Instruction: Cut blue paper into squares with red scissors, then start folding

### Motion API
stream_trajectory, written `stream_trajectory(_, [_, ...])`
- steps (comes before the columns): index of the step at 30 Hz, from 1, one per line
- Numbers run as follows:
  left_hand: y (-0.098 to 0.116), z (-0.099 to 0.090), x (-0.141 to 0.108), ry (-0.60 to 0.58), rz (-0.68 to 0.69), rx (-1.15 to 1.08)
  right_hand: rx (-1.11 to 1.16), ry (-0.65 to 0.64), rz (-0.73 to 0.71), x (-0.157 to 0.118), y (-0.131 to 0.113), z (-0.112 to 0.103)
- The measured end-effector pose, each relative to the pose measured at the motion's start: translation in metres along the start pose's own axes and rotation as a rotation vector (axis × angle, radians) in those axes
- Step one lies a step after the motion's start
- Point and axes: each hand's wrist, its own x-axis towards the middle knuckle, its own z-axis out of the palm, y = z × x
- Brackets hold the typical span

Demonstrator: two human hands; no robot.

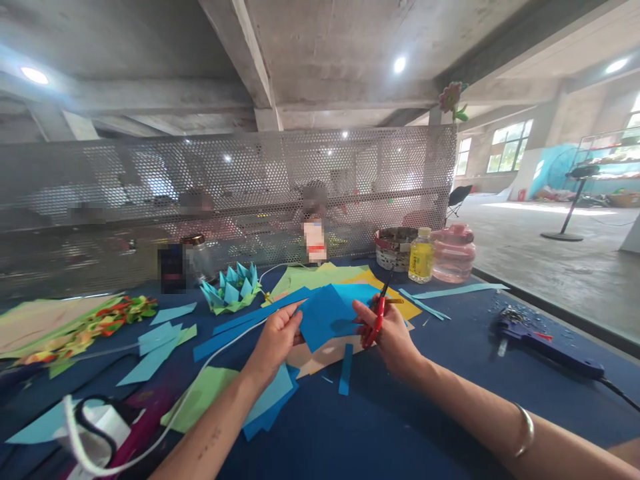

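Observation:
A bright blue sheet of paper (327, 313) is held up above the middle of the table. My left hand (281, 331) pinches its left edge between thumb and fingers. At its right edge is my right hand (387, 333), closed round red-handled scissors (379, 313), whose dark blades point up and away; its thumb lies against the paper. Under the held sheet are green, yellow and pale pink sheets (325, 355). A narrow blue strip (345, 370) lies on the table just in front of them, and long blue strips (250, 323) extend to the left.
A blue-green folded paper crown (231, 290) stands back left. Behind the sheets are a basket (395, 250), a yellow-labelled bottle (421, 257) and a pink jug (453, 257). A glue gun (550, 347) lies right. A white cable (200, 373) crosses near my left forearm. A perforated screen (280, 173) borders the table.

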Motion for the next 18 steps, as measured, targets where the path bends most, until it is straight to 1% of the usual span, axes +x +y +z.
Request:
stream_trajectory(4, [0.001, 0.002, -0.001, 0.010, -0.027, 0.015, -0.050, -0.045, -0.027, -0.002, 0.003, 0.001])
stream_trajectory(10, [0.006, 0.005, -0.006, -0.014, -0.035, -0.004, -0.083, -0.019, -0.017, -0.001, 0.003, -0.002])
stream_trajectory(13, [0.010, 0.006, -0.009, -0.089, -0.013, -0.064, -0.094, -0.002, -0.016, -0.001, 0.002, -0.003])
stream_trajectory(16, [0.009, 0.006, -0.011, -0.172, 0.016, -0.150, -0.109, -0.003, -0.021, -0.001, 0.003, -0.002])
stream_trajectory(18, [0.006, 0.006, -0.011, -0.191, 0.014, -0.189, -0.096, -0.021, -0.025, -0.002, 0.004, -0.001])
